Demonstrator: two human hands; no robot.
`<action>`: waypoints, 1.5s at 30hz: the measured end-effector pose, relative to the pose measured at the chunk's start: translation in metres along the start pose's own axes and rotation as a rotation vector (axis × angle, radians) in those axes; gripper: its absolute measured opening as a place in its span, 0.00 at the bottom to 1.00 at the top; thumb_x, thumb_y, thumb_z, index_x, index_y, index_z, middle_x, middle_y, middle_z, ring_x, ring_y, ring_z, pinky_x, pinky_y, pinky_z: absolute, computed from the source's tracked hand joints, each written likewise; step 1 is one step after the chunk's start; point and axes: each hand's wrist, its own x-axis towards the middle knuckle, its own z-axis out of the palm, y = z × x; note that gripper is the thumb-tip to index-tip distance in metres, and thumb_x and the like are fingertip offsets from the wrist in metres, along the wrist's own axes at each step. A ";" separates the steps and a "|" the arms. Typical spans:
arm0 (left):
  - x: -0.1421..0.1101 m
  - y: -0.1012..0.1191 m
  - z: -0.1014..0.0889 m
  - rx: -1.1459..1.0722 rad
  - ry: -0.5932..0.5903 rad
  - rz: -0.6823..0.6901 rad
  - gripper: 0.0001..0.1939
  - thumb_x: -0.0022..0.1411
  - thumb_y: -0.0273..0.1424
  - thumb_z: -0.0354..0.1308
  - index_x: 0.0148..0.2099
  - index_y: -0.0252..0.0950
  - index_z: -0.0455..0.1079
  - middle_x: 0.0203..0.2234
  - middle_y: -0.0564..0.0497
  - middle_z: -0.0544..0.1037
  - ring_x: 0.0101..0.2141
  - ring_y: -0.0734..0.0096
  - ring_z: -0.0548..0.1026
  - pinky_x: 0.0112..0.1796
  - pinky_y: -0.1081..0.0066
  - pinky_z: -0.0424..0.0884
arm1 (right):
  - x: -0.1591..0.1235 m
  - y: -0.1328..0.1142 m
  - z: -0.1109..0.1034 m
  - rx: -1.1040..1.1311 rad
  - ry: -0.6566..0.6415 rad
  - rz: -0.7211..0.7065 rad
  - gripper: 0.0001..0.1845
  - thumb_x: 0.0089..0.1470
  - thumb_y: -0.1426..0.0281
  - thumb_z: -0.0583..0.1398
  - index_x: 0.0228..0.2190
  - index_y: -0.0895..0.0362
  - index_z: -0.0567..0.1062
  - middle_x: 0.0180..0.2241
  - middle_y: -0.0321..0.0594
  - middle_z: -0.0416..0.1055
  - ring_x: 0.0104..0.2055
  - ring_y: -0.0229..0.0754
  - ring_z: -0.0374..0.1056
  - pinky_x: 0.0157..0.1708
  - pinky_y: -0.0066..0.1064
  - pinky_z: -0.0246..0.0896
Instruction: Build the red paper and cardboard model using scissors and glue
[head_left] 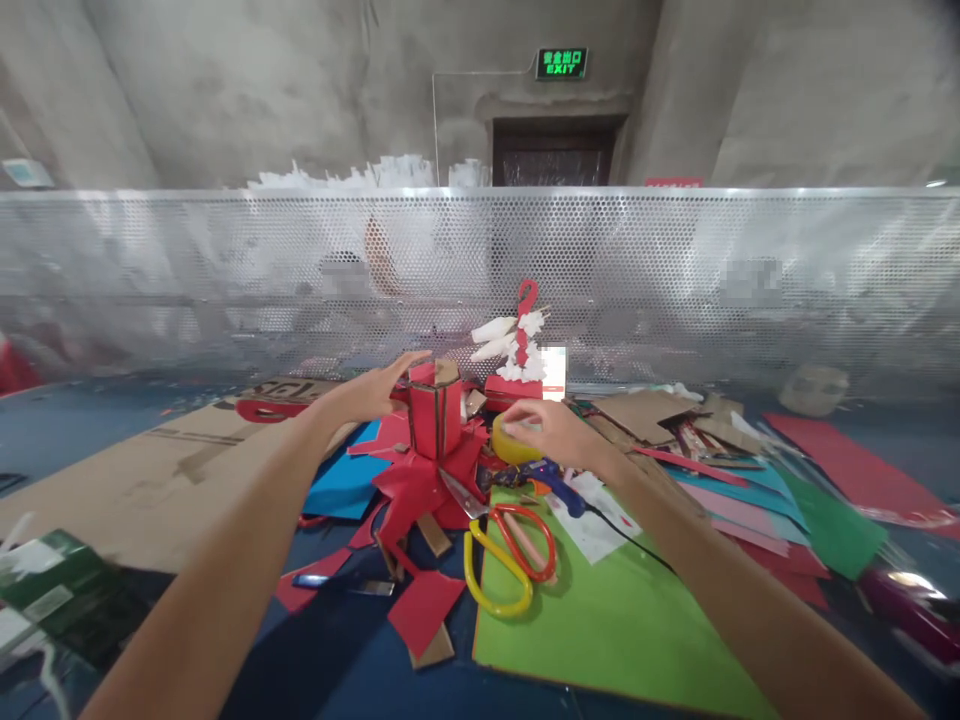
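Note:
My left hand (375, 390) is at the left and back of a six-sided red cardboard box (436, 415) with bare brown edges. Its fingers reach behind the box top and the thumb lies at its left side; part of the grip is hidden. The box stands upright on a pointed, star-like red paper base (424, 485). My right hand (559, 432) curls its fingers over a roll of yellow tape (514, 443), right of the box. A blue glue gun (559, 485) lies just below that hand. Scissors (499, 560) with yellow and red handles rest in front of the base.
Behind stands a red and white figure (523, 345) before a perforated metal screen (615, 270). A green board (615, 630) lies front right, a cardboard sheet (150, 480) left. A cutter knife (345, 584) lies among red scraps. Coloured sheets (750, 500) pile up at right.

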 end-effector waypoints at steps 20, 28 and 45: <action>0.002 -0.010 0.000 0.097 -0.090 -0.030 0.41 0.67 0.35 0.52 0.77 0.41 0.38 0.46 0.42 0.81 0.39 0.57 0.79 0.41 0.66 0.69 | 0.066 -0.070 0.146 -0.556 -0.558 -0.033 0.55 0.50 0.56 0.71 0.70 0.62 0.57 0.55 0.68 0.73 0.55 0.71 0.73 0.48 0.55 0.70; 0.008 -0.017 0.006 0.073 -0.097 -0.057 0.41 0.67 0.37 0.52 0.76 0.49 0.38 0.51 0.43 0.79 0.42 0.54 0.79 0.42 0.64 0.69 | 0.063 -0.077 0.153 -0.579 -0.553 0.082 0.55 0.50 0.43 0.66 0.69 0.56 0.57 0.64 0.63 0.64 0.61 0.66 0.69 0.53 0.55 0.70; 0.005 -0.015 0.005 0.006 -0.090 -0.044 0.46 0.63 0.36 0.55 0.77 0.48 0.38 0.51 0.45 0.80 0.45 0.51 0.80 0.45 0.62 0.70 | 0.083 -0.075 0.078 0.009 -0.366 -0.232 0.09 0.58 0.66 0.66 0.36 0.60 0.80 0.35 0.41 0.80 0.38 0.42 0.74 0.39 0.30 0.67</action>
